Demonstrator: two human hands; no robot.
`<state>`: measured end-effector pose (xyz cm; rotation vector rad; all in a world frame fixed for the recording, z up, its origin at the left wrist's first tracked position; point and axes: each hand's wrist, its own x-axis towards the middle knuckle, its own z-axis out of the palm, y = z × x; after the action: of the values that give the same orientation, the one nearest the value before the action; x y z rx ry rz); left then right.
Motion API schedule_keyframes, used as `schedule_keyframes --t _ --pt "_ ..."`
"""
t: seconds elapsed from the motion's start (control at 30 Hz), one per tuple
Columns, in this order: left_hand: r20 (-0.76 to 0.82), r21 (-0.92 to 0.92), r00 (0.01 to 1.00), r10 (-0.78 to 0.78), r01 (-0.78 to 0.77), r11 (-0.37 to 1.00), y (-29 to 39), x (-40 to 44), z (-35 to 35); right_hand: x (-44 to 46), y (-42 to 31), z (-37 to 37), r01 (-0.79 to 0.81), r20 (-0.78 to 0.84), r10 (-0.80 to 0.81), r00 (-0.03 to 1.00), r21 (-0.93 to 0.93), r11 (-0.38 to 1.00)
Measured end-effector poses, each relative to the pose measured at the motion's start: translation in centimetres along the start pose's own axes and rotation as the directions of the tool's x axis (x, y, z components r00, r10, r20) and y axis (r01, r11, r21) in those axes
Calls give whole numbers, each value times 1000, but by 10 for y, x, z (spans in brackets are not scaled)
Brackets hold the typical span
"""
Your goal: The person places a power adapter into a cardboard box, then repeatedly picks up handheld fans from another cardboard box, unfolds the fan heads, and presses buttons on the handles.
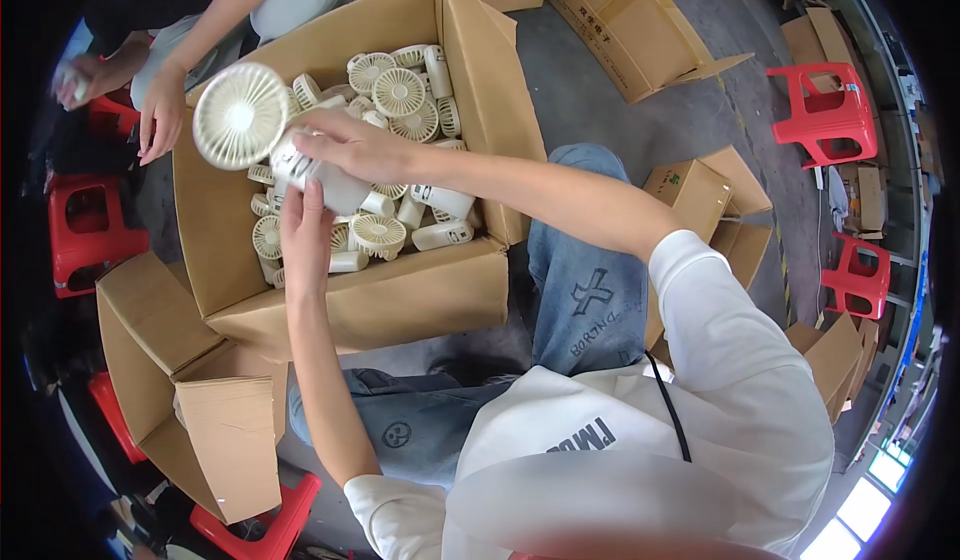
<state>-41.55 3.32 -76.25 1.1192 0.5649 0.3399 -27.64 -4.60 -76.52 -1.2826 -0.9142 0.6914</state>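
A white handheld fan (pixel 240 117) is held up over the near left part of a large open cardboard box (pixel 370 305). Its round grille points to the left, and its handle lies between my hands. My right hand (pixel 352 147) is closed around the handle from above. From below, my left hand (pixel 305 228) presses its fingers and thumb against the same handle. Under my hands, the box holds a jumble of several similar fans (pixel 398 92), some grille up, others with the handle showing. Blur hides small details near the neck of the held fan.
At the upper left sits a co-worker, one hand (pixel 160 115) beside the box and the other holding something small and blurred. Open cartons stand at the lower left (pixel 228 445), top right (pixel 625 35) and right (pixel 690 200). Red plastic stools (pixel 825 110) stand on both sides.
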Motion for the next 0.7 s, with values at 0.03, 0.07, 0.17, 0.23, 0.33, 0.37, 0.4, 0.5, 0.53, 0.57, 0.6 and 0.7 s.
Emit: schedule_keyframes --t 0.03,0.07,0.17,0.23,0.33,0.37,0.4,0.5,0.53,0.57,0.6,0.7 --pt "-61 95 997 44 -38 995 2 -8 -2 1 -1 0 -44 82 43 996 16 999" --pt "-69 88 997 39 -33 996 5 -16 -7 2 -3 0 -91 169 85 982 28 995" --pt "-89 243 975 201 -175 954 12 -38 -29 14 0 -18 -151 329 272 904 -349 925" --pt "-124 228 960 252 -220 949 18 -49 -36 10 8 -28 -47 317 539 780 -829 557" --pt "-180 201 918 355 -319 926 21 -61 -45 -13 56 -31 173 260 700 665 -966 195" --pt "-171 175 920 353 -324 930 21 -63 -49 -19 67 -32 173 256 705 661 -967 189" --pt "-164 148 922 352 -330 932 21 -66 -52 -25 66 -28 173 249 711 658 -969 179" --pt "-174 119 925 337 -320 940 23 -71 -56 -35 73 -13 191 245 721 648 -969 157" --pt "-176 124 930 323 -305 944 24 -72 -54 -38 85 -6 219 219 720 658 -971 95" --pt "-177 132 935 306 -286 949 25 -73 -52 -42 98 1 241 193 717 669 -970 36" --pt "-179 133 934 310 -289 948 27 -74 -51 -45 110 5 261 168 710 683 -965 -23" --pt "-191 109 941 279 -262 959 31 -76 -48 -55 125 13 274 104 709 697 -953 -130"
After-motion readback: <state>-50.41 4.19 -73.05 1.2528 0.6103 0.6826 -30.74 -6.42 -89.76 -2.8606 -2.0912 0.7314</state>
